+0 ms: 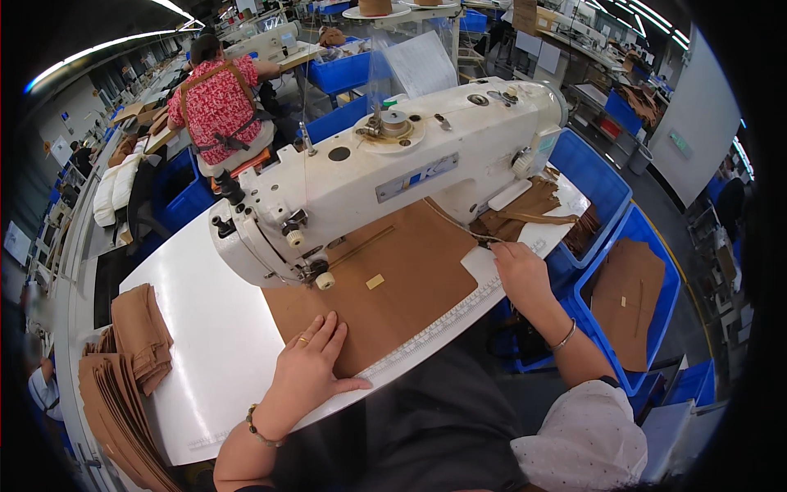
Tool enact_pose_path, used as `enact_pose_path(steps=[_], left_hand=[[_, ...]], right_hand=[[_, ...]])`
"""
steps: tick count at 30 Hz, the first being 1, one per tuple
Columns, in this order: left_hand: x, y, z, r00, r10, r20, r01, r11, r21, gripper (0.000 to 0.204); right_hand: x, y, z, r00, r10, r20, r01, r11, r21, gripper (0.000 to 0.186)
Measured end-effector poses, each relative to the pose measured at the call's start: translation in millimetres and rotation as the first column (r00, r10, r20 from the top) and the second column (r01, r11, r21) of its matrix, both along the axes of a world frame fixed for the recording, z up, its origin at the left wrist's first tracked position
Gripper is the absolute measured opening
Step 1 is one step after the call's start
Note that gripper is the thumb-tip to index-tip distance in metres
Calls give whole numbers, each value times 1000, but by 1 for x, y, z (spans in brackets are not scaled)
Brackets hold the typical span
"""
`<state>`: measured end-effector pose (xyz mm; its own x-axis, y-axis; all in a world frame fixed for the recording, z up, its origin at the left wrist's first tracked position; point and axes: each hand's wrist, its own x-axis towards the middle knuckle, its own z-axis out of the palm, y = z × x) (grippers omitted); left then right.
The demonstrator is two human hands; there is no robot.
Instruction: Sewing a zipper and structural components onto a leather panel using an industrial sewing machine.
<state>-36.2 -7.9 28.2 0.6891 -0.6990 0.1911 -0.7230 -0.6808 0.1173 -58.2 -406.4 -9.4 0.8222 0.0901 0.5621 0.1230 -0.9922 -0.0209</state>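
Observation:
A white sewing machine [361,189] stands on the white work table in front of me. Under its arm lies a flat brown fabric panel [418,287] with a small yellowish label [375,282] and a slit-like seam line. My left hand [316,361] rests palm down on the panel's near left part, fingers stretched, thumb apart by the table edge. At the panel's right side my right hand [520,275] pinches the end of a narrow strip [451,220], which curves along the panel's far right edge. The needle area is hidden behind the machine's head.
Stacked brown fabric pieces [115,385] lie at the table's left end. Brown scraps [525,209] sit by the machine's base. Blue bins [672,303] stand to the right, one holding a brown panel [630,303]. A co-worker in a red patterned shirt [215,107] sits ahead left.

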Motion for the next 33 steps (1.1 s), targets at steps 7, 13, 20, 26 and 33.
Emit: enact_pose_path(steps=[7,13,20,26,33], left_hand=[[3,-1,-5,996,-19,87,5,988,157,62],[6,2,-21,978,0,208,-8,999,35,40],[-80,8,-6,995,-31,92,30,999,17,41],[-111,14,-13,993,60,103,-58,998,-18,39],[-109,15,-28,983,71,168,-59,995,-77,40]], right_hand=[[-3,-13,12,991,-3,-135,-5,998,-58,29],[-13,-19,26,960,-11,-281,4,1000,-25,28],[-27,-31,73,960,46,-275,37,957,289,6],[-2,7,96,878,273,-392,24,794,608,12],[37,103,74,754,569,-329,-408,798,444,21]])
